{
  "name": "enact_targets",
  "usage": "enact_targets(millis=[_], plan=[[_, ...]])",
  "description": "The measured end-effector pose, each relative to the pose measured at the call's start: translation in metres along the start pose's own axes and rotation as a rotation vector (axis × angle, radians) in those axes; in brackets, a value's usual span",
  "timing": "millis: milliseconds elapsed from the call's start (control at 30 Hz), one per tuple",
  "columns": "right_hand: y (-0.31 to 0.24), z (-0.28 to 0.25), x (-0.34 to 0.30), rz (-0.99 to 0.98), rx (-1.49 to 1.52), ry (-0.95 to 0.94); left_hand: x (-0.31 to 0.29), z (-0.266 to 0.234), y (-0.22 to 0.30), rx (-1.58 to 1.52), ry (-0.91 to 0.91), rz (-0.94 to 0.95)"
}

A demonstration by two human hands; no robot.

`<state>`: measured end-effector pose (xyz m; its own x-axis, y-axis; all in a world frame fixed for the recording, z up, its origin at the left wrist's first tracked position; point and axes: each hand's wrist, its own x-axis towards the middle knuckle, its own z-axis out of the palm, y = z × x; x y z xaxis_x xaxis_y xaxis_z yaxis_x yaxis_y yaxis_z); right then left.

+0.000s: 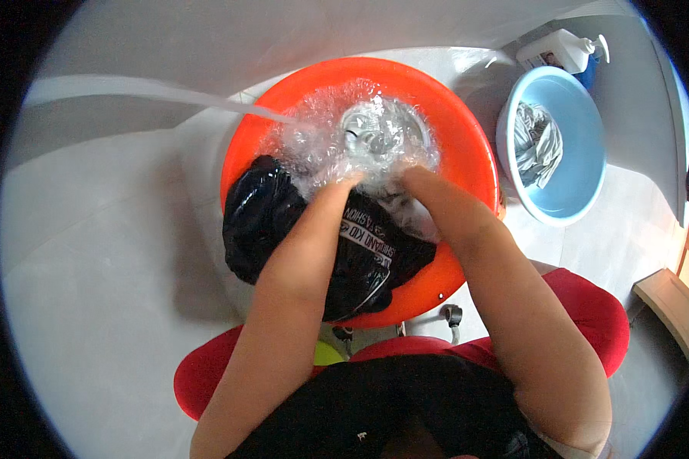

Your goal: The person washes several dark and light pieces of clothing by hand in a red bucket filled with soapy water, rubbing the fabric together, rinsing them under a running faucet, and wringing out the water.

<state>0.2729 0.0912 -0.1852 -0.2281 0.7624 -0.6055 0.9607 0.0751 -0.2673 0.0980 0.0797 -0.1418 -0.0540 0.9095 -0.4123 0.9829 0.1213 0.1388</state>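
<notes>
Both hands [375, 183] plunge into a foamy orange basin [467, 145] on white tiles [92, 268].

Both forearms are stretched forward and angled inward; the left hand [350, 183] and right hand [407, 177] are sunk to the wrist, their grip hidden.

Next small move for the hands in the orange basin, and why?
Probably pull the black garment further into the water: much of it drapes over the orange basin rim, while both the left hand and right hand are plunged in foam under the incoming water stream.
</notes>
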Motion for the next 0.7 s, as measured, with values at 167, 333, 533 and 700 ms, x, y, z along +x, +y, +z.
enact_targets(millis=[167,333,533,700], plan=[[-0.055,-0.086,-0.019,-0.229,-0.191,-0.248,-0.022,-0.11,-0.02,-0.919,-0.266,-0.147],[-0.077,-0.177,-0.063,-0.359,0.055,-0.344,-0.081,-0.134,-0.009,-1.799,-0.08,-0.37],[-0.106,-0.251,-0.166,-0.595,0.389,0.012,-0.13,-0.274,0.034,-1.716,0.022,0.096],[-0.129,-0.363,-0.251,-0.87,0.565,0.286,-0.197,-0.432,0.073,-1.588,0.079,0.549]])
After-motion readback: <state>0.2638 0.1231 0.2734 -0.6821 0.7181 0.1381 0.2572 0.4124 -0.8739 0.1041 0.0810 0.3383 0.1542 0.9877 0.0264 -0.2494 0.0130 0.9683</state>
